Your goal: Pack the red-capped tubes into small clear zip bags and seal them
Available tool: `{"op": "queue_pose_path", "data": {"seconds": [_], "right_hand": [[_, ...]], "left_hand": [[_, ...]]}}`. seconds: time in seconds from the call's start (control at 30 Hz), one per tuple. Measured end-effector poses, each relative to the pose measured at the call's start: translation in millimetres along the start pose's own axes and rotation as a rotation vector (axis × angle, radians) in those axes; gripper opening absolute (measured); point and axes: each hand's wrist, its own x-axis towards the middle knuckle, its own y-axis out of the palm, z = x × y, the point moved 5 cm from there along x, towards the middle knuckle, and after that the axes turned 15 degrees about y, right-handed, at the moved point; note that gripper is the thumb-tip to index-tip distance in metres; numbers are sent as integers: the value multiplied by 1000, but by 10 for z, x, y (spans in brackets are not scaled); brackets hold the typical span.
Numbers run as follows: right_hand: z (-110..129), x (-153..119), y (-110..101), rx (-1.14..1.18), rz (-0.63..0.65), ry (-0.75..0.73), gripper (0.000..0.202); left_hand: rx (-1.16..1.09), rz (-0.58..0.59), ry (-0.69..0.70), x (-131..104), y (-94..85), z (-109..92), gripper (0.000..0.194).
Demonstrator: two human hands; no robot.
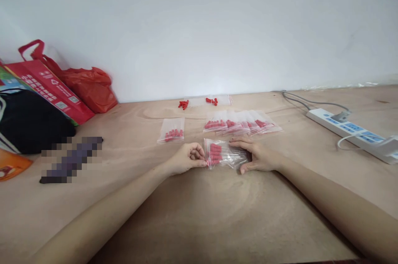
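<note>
A clear zip-lock bag (226,157) lies flat on the table before me. Inside it, several red caps (215,154) are lined up near its left end, with thin clear sticks or tubes toward the right. My left hand (190,158) has thumb and fingers closed on the bag's left, red-striped edge. At the opposite end, my right hand (256,155) curves around the bag, fingers along the far side and thumb at the near side. Just beyond lie another filled bag (173,128) and an overlapping row of filled bags (241,122).
Near the wall are loose red caps (184,104) and a flat clear bag (195,101) with more red pieces by it. A white power strip (351,131) with cables lies right. Red bags (87,85), a black bag (34,121) and a blurred-out dark object (73,162) are left.
</note>
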Motion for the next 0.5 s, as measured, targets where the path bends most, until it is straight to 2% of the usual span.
{"op": "queue_pose_path", "data": {"seconds": [0.17,0.33,0.5], "right_hand": [[-13,1,6,-24,4,6,80],[4,0,1,-28,-4,-9,80],[9,3,-3,-24,-3,-8,78]], "left_hand": [[78,-65,119,80,-15,-18,24],[4,-80,59,91,27,14,22],[1,-38,123,29,105,-18,28]]}}
